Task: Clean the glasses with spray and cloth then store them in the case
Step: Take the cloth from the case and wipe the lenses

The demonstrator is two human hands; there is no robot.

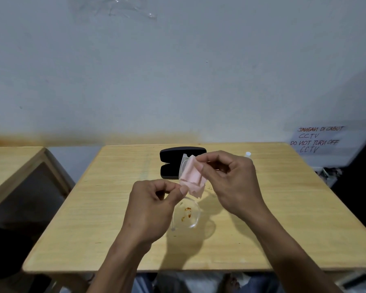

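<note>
The clear plastic glasses [186, 214] are held above the middle of the light wooden table [283, 208], turned so that one lens hangs low and near while the other rises toward the far side. The lower lens carries orange-red smears. The upper lens is wrapped in a pale pink cleaning cloth [191, 176], which is folded around it and hangs a little below its edge.

The left hand [150, 210] has its fingers curled, with thumb and forefinger pinching the glasses near the bridge, just beside the lower edge of the cloth. The right hand [230, 182] is also curled, and its thumb and forefinger pinch the cloth against the upper lens at the far top corner.

Behind the hands, on the far part of the table, lies a black hard glasses case [171, 163], open, with its two halves showing; the cloth and upper lens hide part of it. To the right of the case, just past the right hand, the white top of a small spray bottle [248, 154] shows; the rest is hidden by the hand.

A grey-white wall [178, 70] stands beyond the table, with a handwritten paper notice [319, 139] about CCTV at the far right. A second wooden table [15, 166] stands at the left.
</note>
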